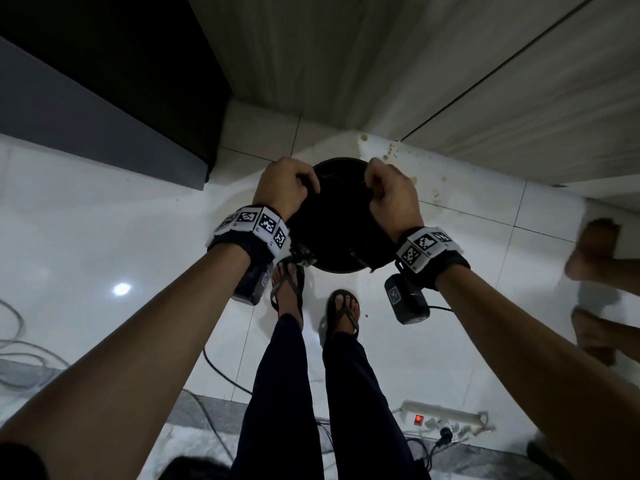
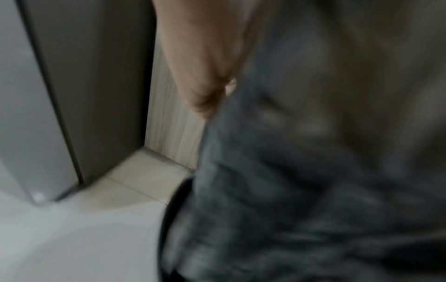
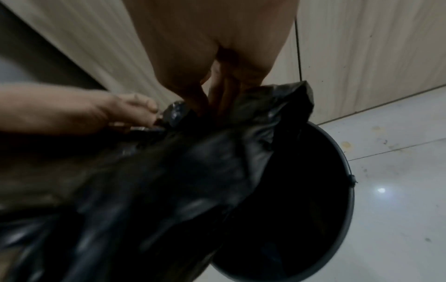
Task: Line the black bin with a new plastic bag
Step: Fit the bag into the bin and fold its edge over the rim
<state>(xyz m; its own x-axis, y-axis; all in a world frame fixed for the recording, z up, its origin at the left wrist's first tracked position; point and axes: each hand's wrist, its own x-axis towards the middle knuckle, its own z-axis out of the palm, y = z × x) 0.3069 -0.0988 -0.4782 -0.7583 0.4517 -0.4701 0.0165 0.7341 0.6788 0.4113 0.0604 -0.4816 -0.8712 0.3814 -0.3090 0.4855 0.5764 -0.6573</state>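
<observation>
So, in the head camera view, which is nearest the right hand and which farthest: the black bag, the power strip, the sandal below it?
1. black bag: gripped by the right hand, over the bin.
2. sandal: on the floor, below the hand.
3. power strip: floor, bottom right, farthest.

A home, by the look of it, likely a kitchen corner: glossy white floor tiles meet pale wood-grain cabinet doors with a thin seam between panels. A dark grey appliance or unit stands at the left against the cabinets. Food-like stains spot the tiles by the cabinet base. A power strip with a lit red switch and loose cables lie on the floor, and the person wears flip-flops
</observation>
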